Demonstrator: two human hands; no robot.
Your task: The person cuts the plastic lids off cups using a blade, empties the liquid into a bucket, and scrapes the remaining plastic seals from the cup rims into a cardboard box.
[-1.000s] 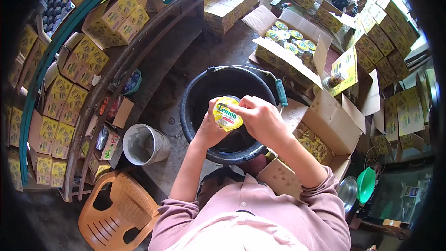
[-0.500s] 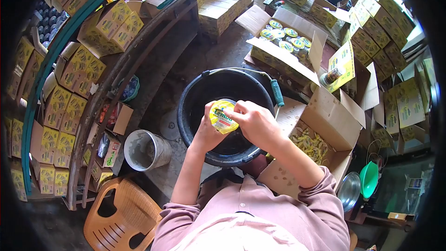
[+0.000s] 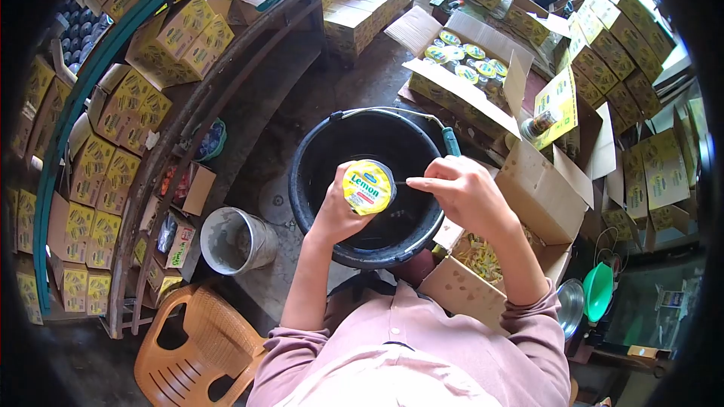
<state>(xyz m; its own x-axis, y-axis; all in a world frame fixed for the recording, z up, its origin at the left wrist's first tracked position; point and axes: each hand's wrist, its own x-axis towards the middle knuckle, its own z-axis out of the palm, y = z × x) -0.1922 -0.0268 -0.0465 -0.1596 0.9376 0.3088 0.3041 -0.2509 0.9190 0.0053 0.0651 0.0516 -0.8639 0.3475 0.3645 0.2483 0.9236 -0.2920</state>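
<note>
My left hand [image 3: 337,212] is wrapped round a cup with a yellow lid marked "Lemon" [image 3: 367,188], held over a black bucket [image 3: 302,218]. The lid faces up toward me. To the right of the cup is my right hand [image 3: 466,192], apart from it, with the index finger pointing at the lid's edge and the other fingers curled in. A thin dark sliver shows at its fingertip, too small to name. Dark contents lie in the bucket, and its handle has a green grip [image 3: 451,141].
An open carton [image 3: 460,98] holds several yellow-lidded cups. Beside the bucket stands a carton [image 3: 543,196] with yellow scraps inside. A whitish pail [image 3: 260,245] and an orange chair [image 3: 204,339] are at left. Stacked cartons [image 3: 94,173] fill the shelves.
My right hand has moved off the lid to the right, so the whole lid now shows. The left hand still holds the cup over the bucket.
</note>
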